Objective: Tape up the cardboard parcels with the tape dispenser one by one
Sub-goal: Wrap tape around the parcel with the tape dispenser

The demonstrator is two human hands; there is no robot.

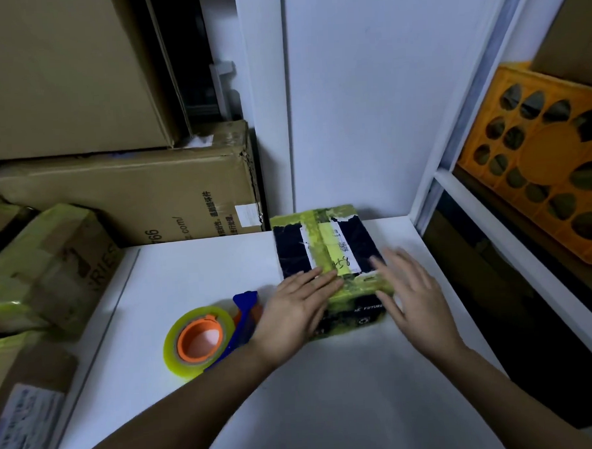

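Note:
A small dark parcel wrapped in yellow-green tape, with a white label on top, stands on the white table near the back wall. My left hand lies flat with straight fingers on the parcel's near left edge. My right hand is spread over its near right corner, blurred. The tape dispenser, blue with an orange hub and a clear yellowish roll, lies on the table just left of my left wrist, held by no hand.
Large cardboard boxes are stacked at the back left. Several taped parcels sit along the table's left side. A white wall stands behind the parcel. An orange plastic crate sits on the shelving at right.

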